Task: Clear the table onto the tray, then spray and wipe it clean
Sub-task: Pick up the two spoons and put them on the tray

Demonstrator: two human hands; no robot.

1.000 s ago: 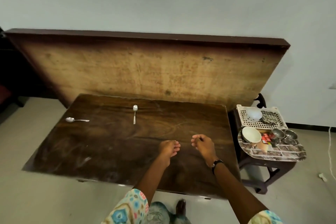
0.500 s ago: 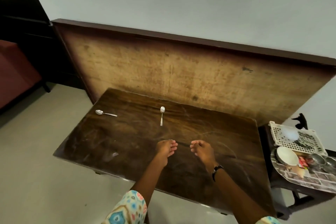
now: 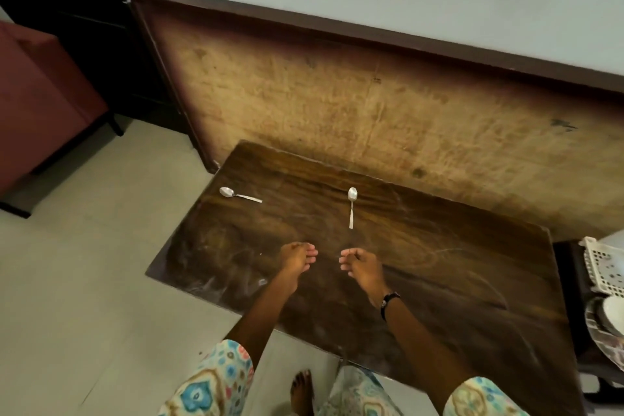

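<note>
Remaining on the surface (image 3: 422, 267): two metal spoons, both toward its far side. Item one, the left spoon (image 3: 238, 194), lies near the far left corner, bowl pointing left, handle running right. Item two, the centre spoon (image 3: 351, 206), lies with its bowl toward the wall and its handle pointing back at the person. The two sit well apart.

Left hand (image 3: 297, 260): held over the middle of the surface, fingers loosely curled, holding nothing. Right hand (image 3: 361, 265): beside it, fingers curled inward with the tips drawn together; nothing can be made out in it, though whether something small is pinched cannot be told. A dark wristband sits on that wrist. Both hands hang short of the centre spoon, which lies just beyond the right fingertips.

Tray (image 3: 604, 341): at the right edge of the view on a low dark stand beside the surface, mostly cut off; a pale bowl (image 3: 613, 314) rests on it. A white perforated basket (image 3: 604, 267) stands behind it.

Progress, as a judgement: clearing looks nearly finished, since only the two spoons are left. Outstanding: lift both spoons across to the tray, then spray and wipe. No spray bottle or cloth is in view. Dusty smears show on the wood, so wiping appears not yet begun.
</note>
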